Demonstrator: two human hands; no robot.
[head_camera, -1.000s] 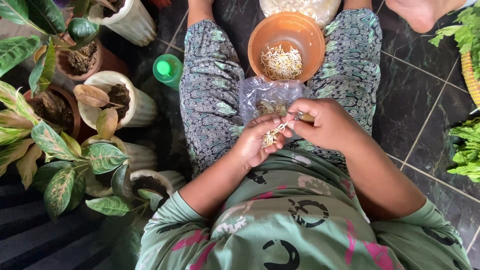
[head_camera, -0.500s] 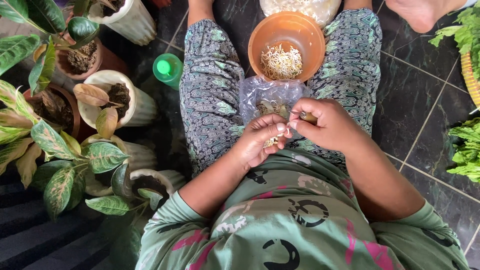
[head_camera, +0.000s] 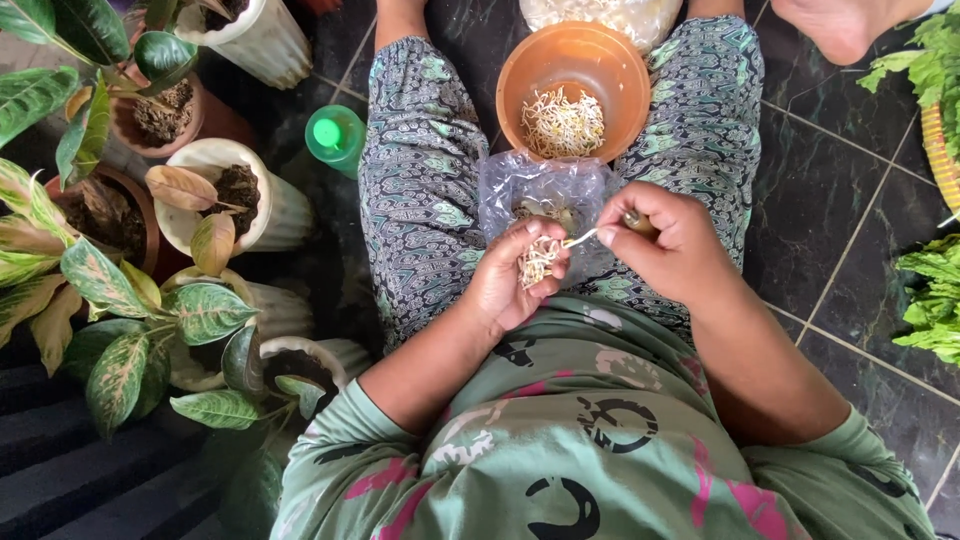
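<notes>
My left hand (head_camera: 512, 282) cups a small bunch of pale bean sprouts (head_camera: 538, 260) over my lap. My right hand (head_camera: 672, 243) pinches one thin sprout (head_camera: 580, 238) that reaches toward that bunch, its fingers closed around something small and dark. Between my knees lies a clear plastic bag (head_camera: 545, 190) with scraps inside. Just beyond it stands an orange bowl (head_camera: 532, 62) holding a heap of sprouts. I sit on a dark tiled floor in patterned trousers and a green shirt.
Potted plants (head_camera: 215, 205) with green and pinkish leaves crowd the left side, and a green bottle cap (head_camera: 328, 133) shows next to my left knee. Leafy greens (head_camera: 935, 295) lie at the right edge. Another person's bare foot (head_camera: 840, 25) is at the top right.
My hands have drawn slightly apart, and my right hand has pulled a single sprout out from the bunch held in my left hand.
</notes>
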